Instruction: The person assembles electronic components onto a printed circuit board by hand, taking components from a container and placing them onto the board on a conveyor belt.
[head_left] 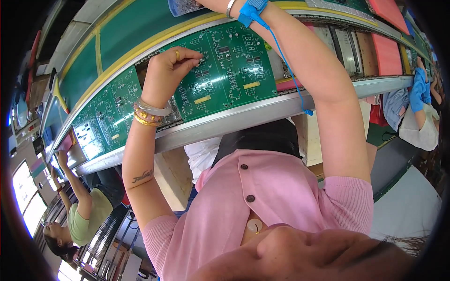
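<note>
A green circuit board with several small parts on it lies on the rail-edged line in front of me. Above its left half is my left hand, thumb and forefinger pinched together close to the surface. What sits between those fingertips is too small to make out. My right hand reaches to the top edge of the view, by a blue bin holding small loose parts; its fingers are cut off or hidden. A blue wrist strap with a coiled cord circles my right wrist.
Another green board lies further left on the line. A metal rail runs along the near side. Red-pink foam blocks stand at right. One co-worker works at left; another person's blue-gloved hand shows at right.
</note>
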Available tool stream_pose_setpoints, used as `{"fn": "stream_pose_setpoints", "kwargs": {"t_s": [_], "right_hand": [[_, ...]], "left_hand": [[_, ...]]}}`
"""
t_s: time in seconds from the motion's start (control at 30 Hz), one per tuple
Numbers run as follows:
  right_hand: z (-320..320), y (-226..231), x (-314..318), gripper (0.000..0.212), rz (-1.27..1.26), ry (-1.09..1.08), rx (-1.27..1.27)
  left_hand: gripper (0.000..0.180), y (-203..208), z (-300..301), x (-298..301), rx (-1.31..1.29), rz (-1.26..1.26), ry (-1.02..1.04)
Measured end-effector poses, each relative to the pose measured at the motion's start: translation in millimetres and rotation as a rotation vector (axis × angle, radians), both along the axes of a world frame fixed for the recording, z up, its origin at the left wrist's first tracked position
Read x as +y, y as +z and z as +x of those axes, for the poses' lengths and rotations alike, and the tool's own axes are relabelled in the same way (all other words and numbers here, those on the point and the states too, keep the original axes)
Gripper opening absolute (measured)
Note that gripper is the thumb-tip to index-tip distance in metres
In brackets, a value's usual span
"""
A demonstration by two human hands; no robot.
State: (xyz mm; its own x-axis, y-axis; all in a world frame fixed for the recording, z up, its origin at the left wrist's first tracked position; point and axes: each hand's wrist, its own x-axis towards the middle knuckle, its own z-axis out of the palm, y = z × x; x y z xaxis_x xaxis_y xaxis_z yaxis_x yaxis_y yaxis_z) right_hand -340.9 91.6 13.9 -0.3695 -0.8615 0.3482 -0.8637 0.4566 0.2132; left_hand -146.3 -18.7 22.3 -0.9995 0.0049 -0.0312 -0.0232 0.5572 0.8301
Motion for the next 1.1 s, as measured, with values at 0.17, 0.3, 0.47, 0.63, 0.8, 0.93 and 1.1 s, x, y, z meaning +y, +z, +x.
{"fn": "stream_pose_setpoints", "kwargs": {"t_s": [0.17,0.3,0.47,0.63,0.8,0.93,1.1], "right_hand": [[7,2,4,0.019,-0.132,0.010,-0.102],[13,11,7,0.020,-0.227,0.003,-0.258],[20,17,20,0.023,-0.402,0.097,-0.324],[40,33,38,0.023,-0.417,0.040,-0.460],[37,26,60,0.021,-0.462,0.103,-0.614],[56,40,84,0.018,-0.515,0.152,-0.753],[81,27,128,0.012,-0.386,0.001,-0.898]], "left_hand": [[0.011,-3,2,2,0.020,0.013,0.040],[0.011,-7,-5,5,0.141,-0.168,-0.030],[0.012,-11,-10,9,0.238,-0.294,-0.081],[0.014,-12,-5,8,0.260,-0.351,-0.083],[0.014,-7,-14,13,0.331,-0.454,-0.165],[0.020,-12,-13,11,0.400,-0.594,-0.266],[0.017,-1,-23,5,0.466,-0.491,-0.239]]}}
